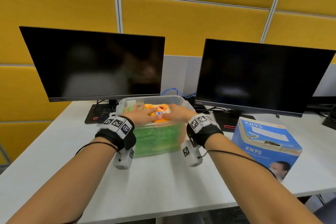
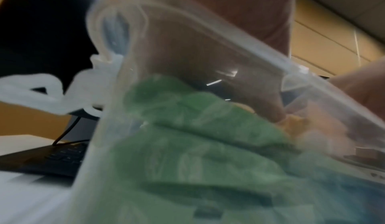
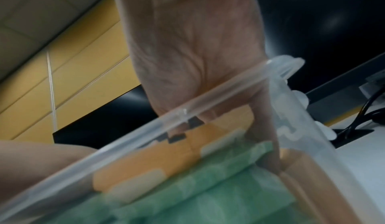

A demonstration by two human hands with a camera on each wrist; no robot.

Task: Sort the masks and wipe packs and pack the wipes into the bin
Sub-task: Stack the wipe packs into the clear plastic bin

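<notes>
A clear plastic bin (image 1: 156, 97) stands mid-table between the monitors, stacked with green wipe packs (image 1: 158, 138). An orange wipe pack (image 1: 160, 112) lies on top of them. My left hand (image 1: 141, 114) and right hand (image 1: 177, 112) both lie flat on the orange pack, fingers straight, pressing down inside the rim. The left wrist view shows the green packs (image 2: 198, 153) through the bin wall (image 2: 229, 41). In the right wrist view my palm (image 3: 193, 54) crosses the rim (image 3: 208, 99) above the orange pack (image 3: 158, 158). A blue KN95 mask box (image 1: 265, 143) sits to the right of the bin.
Two dark monitors (image 1: 98, 63) (image 1: 258, 76) stand behind the bin. A black keyboard (image 1: 104, 112) lies at the back left, with blue cable (image 1: 174, 92) behind the bin. White table surface (image 1: 160, 187) stretches to its front edge before the bin.
</notes>
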